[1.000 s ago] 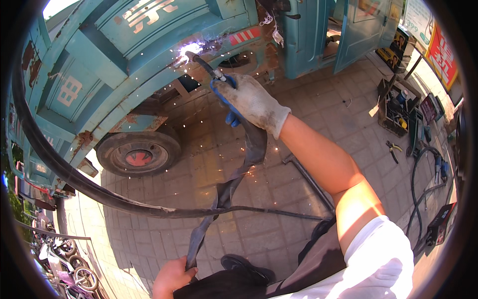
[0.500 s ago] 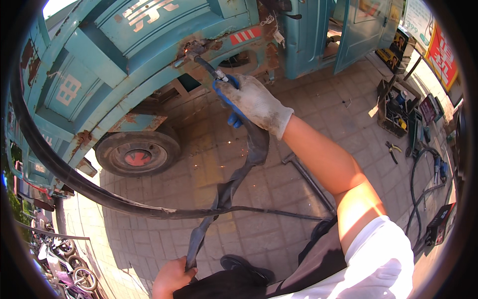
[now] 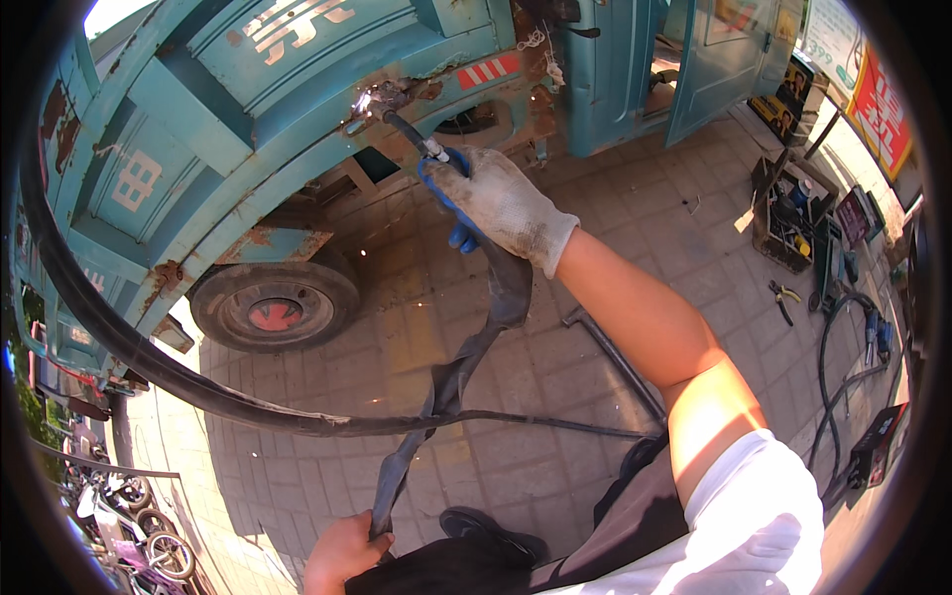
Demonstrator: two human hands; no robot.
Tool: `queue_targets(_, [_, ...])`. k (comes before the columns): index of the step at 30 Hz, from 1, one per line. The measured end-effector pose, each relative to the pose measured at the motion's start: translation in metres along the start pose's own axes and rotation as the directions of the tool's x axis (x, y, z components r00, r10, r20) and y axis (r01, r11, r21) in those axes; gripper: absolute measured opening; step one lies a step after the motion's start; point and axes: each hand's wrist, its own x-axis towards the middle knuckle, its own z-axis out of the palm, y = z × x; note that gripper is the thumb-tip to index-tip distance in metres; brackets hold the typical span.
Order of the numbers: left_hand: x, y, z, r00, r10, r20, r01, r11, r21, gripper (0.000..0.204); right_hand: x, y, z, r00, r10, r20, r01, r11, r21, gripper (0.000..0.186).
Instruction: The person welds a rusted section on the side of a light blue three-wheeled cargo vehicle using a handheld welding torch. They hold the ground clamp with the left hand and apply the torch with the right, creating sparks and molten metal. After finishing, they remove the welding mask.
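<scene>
My right hand [image 3: 501, 203], in a dirty white glove, grips a blue-handled welding torch [image 3: 426, 159]. The torch's black nozzle touches a rusty spot [image 3: 382, 97] on the lower edge of a teal truck body [image 3: 228, 109], where a small bright glow shows. A thick black hose [image 3: 466, 367] hangs from the torch down to my bare left hand [image 3: 342, 550], which is closed around the hose near the bottom edge of the picture.
A truck wheel [image 3: 276, 307] rests on the brick paving at left. A long black cable [image 3: 149, 367] arcs across the ground. A metal bar [image 3: 615, 362] lies by my arm. An open toolbox [image 3: 793, 213], pliers [image 3: 783, 297] and hoses [image 3: 843, 327] sit at right. An open teal door [image 3: 714, 59] stands behind.
The bright arc and spray of sparks seen a second ago died out, and a small glow now shows again at the nozzle. Both hands stay nearly in place.
</scene>
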Motion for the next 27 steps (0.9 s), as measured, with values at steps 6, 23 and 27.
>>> queue_targets(6, [0.0008, -0.0030, 0.0016, 1.000, 0.004, 0.006, -0.004, 1.000, 0.001, 0.036, 0.0009, 0.0021, 0.0004, 1.000, -0.019, 0.003, 0.019, 0.999, -0.025, 0.044])
queue_targets(23, [0.0000, -0.0019, 0.0014, 1.000, 0.018, -0.005, -0.018, 1.000, -0.010, 0.037, 0.0042, 0.0071, 0.0018, 0.997, -0.076, -0.014, 0.076, 0.996, -0.051, 0.045])
queue_targets(27, [0.0014, -0.0036, 0.0020, 1.000, 0.018, 0.004, -0.018, 1.000, -0.009, 0.036, 0.0044, 0.0064, 0.0017, 0.997, -0.074, -0.016, 0.073, 0.995, -0.073, 0.047])
